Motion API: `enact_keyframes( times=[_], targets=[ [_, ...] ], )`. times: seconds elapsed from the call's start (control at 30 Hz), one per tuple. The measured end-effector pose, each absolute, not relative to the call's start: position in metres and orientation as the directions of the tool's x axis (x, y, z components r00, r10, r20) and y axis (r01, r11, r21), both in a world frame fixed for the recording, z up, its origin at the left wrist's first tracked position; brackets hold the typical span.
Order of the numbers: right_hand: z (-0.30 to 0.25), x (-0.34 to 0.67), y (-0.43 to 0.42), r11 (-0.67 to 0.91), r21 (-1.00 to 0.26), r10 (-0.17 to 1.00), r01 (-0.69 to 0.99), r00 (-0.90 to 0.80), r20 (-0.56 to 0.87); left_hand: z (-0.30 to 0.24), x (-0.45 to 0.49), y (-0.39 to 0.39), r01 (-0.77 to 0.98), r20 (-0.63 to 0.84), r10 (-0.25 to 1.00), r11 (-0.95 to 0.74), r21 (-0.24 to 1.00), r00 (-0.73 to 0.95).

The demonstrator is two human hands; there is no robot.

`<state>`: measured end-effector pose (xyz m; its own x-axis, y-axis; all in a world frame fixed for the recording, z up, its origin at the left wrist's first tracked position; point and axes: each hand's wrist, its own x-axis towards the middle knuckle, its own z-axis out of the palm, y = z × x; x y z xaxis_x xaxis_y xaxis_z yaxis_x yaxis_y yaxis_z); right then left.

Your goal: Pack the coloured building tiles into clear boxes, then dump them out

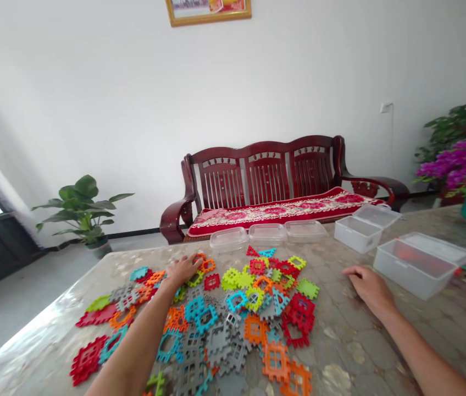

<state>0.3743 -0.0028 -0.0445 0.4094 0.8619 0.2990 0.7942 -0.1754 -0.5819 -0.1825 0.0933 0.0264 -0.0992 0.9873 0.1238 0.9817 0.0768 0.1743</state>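
A spread of coloured plastic interlocking tiles [233, 313] in red, orange, grey, teal and lime lies on the patterned table [352, 352]. My left hand [181, 269] reaches across the pile to its far side and rests on the pieces by an orange tile [207, 265]; its fingers lie fairly flat, and I cannot make out anything gripped. My right hand [368, 286] lies palm down on bare table to the right of the pile, fingers loosely together, holding nothing.
Three clear lidded tubs [266, 235] stand in a row at the far edge. Two white bins [357, 231] [418, 265] sit at the right. Beyond are a red wooden bench [274, 187], potted plants [82, 212] and purple flowers [464, 162].
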Motion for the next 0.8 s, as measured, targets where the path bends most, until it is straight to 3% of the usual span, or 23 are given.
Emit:
enact_keyframes(
  times=[0.27,0.57,0.8],
  targets=[
    [-0.041,0.374,-0.003,-0.168,-0.595,0.871,0.786,0.401,0.284,0.012,-0.116,0.068,0.982,0.109,0.994,-0.011,0.191,-0.010],
    [-0.037,0.373,-0.006,-0.163,-0.570,0.871,0.805,0.389,0.301,0.016,-0.087,0.071,0.909,0.127,0.959,-0.282,0.306,0.254],
    [-0.043,0.381,-0.001,-0.176,-0.546,0.884,0.819,0.376,0.278,0.041,-0.193,0.001,0.935,0.157,0.981,-0.161,0.316,0.116]
  ],
)
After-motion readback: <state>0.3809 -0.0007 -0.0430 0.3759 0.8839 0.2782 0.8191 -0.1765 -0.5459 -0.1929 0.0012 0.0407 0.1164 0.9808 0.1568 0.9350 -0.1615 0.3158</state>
